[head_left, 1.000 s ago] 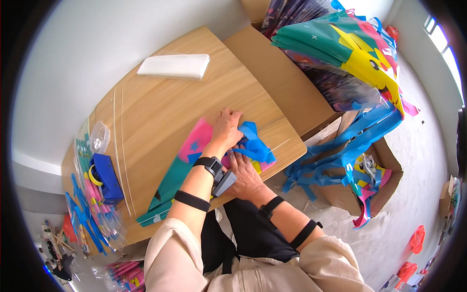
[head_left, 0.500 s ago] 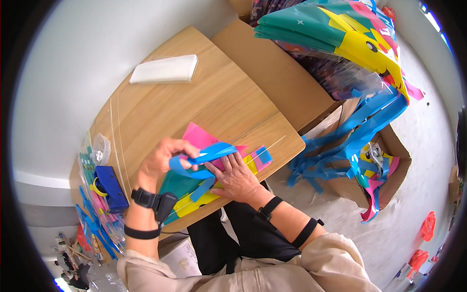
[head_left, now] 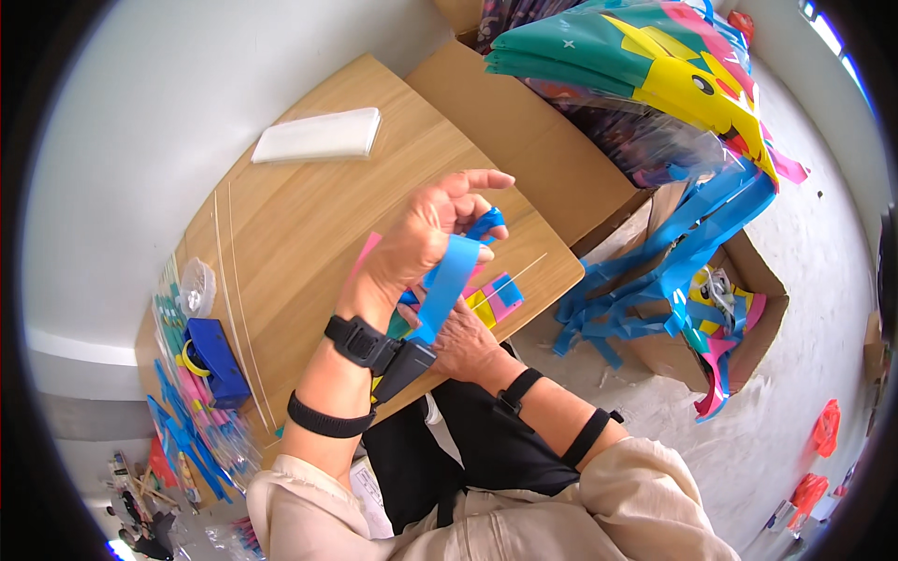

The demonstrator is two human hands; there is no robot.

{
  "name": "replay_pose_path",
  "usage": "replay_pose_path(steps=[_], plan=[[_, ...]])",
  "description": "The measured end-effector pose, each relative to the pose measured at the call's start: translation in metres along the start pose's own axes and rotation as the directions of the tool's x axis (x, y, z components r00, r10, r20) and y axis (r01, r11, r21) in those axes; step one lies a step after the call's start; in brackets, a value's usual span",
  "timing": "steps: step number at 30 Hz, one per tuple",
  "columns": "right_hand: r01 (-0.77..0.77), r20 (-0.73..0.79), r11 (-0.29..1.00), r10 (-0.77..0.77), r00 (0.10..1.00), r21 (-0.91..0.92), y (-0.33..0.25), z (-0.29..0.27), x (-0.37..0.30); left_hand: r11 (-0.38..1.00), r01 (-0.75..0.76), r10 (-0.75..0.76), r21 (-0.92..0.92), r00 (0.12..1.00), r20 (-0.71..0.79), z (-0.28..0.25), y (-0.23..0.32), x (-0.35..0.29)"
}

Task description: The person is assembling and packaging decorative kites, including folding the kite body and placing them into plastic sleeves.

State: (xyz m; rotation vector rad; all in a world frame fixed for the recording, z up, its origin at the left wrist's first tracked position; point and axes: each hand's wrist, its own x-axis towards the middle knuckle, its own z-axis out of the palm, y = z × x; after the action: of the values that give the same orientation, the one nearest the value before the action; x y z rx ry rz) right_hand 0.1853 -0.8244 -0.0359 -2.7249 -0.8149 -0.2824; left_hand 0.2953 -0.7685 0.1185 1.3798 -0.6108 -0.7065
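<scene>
My left hand (head_left: pixel 421 234) is raised over the table, closed around a blue plastic strip (head_left: pixel 447 285) with its index finger pointing out to the right. The strip hangs in a loop down toward my right hand (head_left: pixel 460 344). That hand rests with its fingers laid out on a folded plastic kite (head_left: pixel 506 294) in pink, yellow, teal and blue. The left forearm and the strip hide much of the kite and part of the right fingers. A thin white rod (head_left: pixel 528 268) sticks out beyond the kite's end.
A white stack of bags (head_left: pixel 318 136) lies at the wooden table's (head_left: pixel 309 210) far side. Left are a blue tape dispenser (head_left: pixel 217 365) and a clear roll (head_left: pixel 196 288). Right stand cardboard boxes (head_left: pixel 524 140); printed kites (head_left: pixel 645 65) trail blue strips (head_left: pixel 697 234) into an open carton (head_left: pixel 762 327).
My left hand has swung up and to the right over the kite, drawing the blue strip along. My right hand stays at nearly the same spot on the kite.
</scene>
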Motion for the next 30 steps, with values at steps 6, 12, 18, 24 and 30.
replay_pose_path(steps=[6, 12, 18, 24, 30], plan=[[-0.027, -0.083, 0.980, 0.044, 0.996, 0.196, -0.001, 0.000, -0.001, 0.998, 0.021, -0.021, -0.060, 1.000, 0.011, 0.009, -0.003, 0.020], [0.000, -0.015, 0.990, 0.002, 1.000, 0.145, -0.002, -0.001, 0.001, 0.990, -0.116, 0.118, -0.083, 0.993, 0.021, 0.022, 0.004, 0.042], [-0.031, -0.004, 0.995, 0.032, 0.999, 0.098, -0.001, -0.005, -0.001, 0.914, -0.316, 0.367, -0.256, 0.912, 0.184, 0.027, 0.063, 0.035], [-0.072, -0.027, 0.980, 0.078, 0.997, 0.185, 0.004, -0.005, -0.002, 0.979, -0.126, 0.142, 0.161, 0.985, -0.095, -0.038, 0.069, -0.104], [-0.060, -0.015, 0.971, 0.065, 0.998, 0.231, -0.003, -0.007, -0.001, 0.517, 0.783, -0.635, 0.346, 0.622, -0.458, -0.123, 0.021, -0.325]])
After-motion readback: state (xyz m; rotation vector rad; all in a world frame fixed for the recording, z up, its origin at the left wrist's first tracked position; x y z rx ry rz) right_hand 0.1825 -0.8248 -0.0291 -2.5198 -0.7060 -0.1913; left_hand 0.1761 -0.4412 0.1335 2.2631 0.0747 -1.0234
